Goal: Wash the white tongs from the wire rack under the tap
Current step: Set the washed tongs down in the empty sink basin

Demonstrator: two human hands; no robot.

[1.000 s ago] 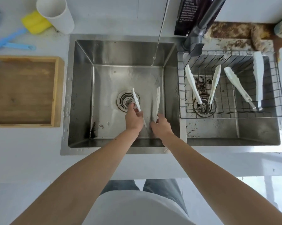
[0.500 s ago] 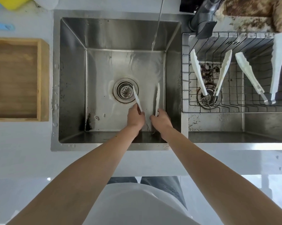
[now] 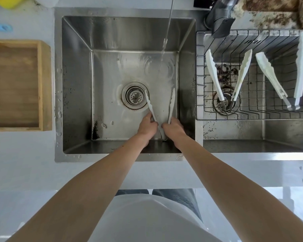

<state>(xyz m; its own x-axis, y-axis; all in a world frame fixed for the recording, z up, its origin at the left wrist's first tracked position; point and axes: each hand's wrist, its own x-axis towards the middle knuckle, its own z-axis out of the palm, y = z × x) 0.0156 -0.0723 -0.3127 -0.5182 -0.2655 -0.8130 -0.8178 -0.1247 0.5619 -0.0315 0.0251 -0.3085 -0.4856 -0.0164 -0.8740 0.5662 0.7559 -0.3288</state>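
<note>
Two hands hold one pair of white tongs point(image 3: 171, 102) spread open low inside a steel sink point(image 3: 73, 84)

The left hand point(image 3: 147, 127) grips one arm and the right hand point(image 3: 173, 127) grips the other, close to the hinge, with the tips pointing to 12 o'clock, just at 3 o'clock of the drain point(image 3: 134, 96). The water stream point(image 3: 165, 41) falls further off at 12 o'clock, clear of the tongs. This pair is out of the rack but seemingly not yet rinsed; two more pairs point(image 3: 215, 79) lie in the wire rack point(image 3: 262, 116) at 3 o'clock

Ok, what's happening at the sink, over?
Left hand and right hand each grip one arm of tongs. Tongs in sink, short of water stream. Nothing blocking.
</note>
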